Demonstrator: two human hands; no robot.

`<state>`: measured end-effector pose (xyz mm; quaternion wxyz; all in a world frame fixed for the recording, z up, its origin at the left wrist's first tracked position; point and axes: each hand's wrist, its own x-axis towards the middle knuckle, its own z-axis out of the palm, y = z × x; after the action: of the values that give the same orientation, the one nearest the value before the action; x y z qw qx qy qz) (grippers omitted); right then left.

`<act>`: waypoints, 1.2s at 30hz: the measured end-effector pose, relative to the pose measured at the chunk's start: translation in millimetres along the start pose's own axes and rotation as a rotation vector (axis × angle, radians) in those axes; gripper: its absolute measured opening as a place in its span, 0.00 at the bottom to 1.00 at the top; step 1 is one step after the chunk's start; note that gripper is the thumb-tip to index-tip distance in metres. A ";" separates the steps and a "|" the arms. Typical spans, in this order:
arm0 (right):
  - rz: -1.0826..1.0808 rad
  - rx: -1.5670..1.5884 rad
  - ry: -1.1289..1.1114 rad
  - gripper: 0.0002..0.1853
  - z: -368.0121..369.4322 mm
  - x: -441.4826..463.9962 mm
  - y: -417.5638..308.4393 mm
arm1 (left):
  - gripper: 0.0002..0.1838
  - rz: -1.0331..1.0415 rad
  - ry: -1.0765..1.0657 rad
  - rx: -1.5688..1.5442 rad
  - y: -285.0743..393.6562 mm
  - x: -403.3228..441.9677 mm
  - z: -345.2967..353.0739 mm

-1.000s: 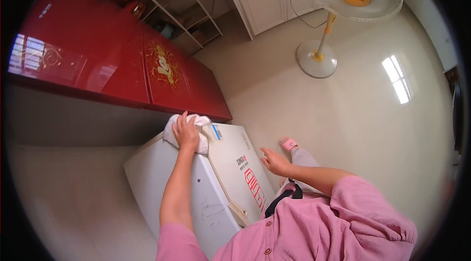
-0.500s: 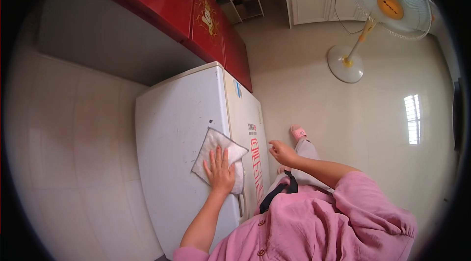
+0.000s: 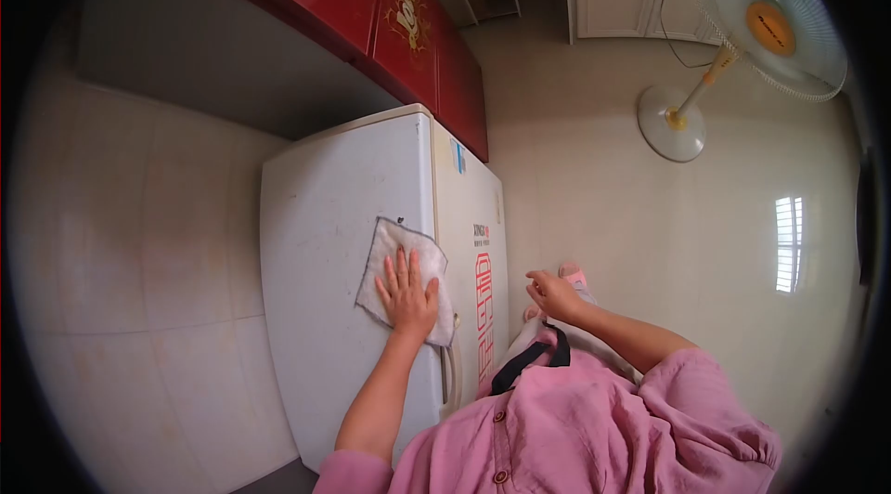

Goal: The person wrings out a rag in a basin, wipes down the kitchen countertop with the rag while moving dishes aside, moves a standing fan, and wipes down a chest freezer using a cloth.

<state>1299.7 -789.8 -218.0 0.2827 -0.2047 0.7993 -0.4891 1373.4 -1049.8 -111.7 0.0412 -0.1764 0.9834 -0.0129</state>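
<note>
The relation that matters is the contact under the left hand: the pale cloth lies flat against the broad white face of the fridge, directly beneath the palm, with part of it showing beyond the fingertips and on both sides; its longer span slants from near a small dark mark down toward the door handle, roughly crosswise to the forearm, and its right side reaches the edge beside the cream door with the red lettering. The left fingers are spread and laid over the cloth, pressing rather than pinching it, whereas the right hand, farther off over the floor side of the door, has slack, partly bent fingers with nothing visible in them and touches neither cloth nor fridge. Against the frame half a second ago, the cloth has slid a little along the white face so that its upper edge now meets the dark mark, and its corners have turned slightly; against the earliest one, it has left the far corner by the red cabinet and spread out flatter
</note>
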 end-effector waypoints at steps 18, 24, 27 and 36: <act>-0.020 -0.166 -0.105 0.15 -22.7 8.8 -18.7 | 0.33 -0.157 0.047 0.056 -3.8 91.3 -7.7; -0.117 -0.088 -0.079 0.15 32.1 -14.7 -35.3 | 0.33 -0.086 0.061 0.050 9.6 -29.9 5.3; -0.136 -0.107 -0.124 0.15 55.9 -39.4 -35.3 | 0.33 -0.070 0.061 0.004 12.5 -76.4 7.7; 0.073 -0.067 -0.253 0.18 82.5 -115.7 14.7 | 0.28 -0.059 0.108 -0.013 9.8 -124.9 29.7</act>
<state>1440.3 -768.5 -231.9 0.3920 -0.2450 0.7800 -0.4218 1489.2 -997.5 -132.1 -0.0136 -0.2044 0.9786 -0.0170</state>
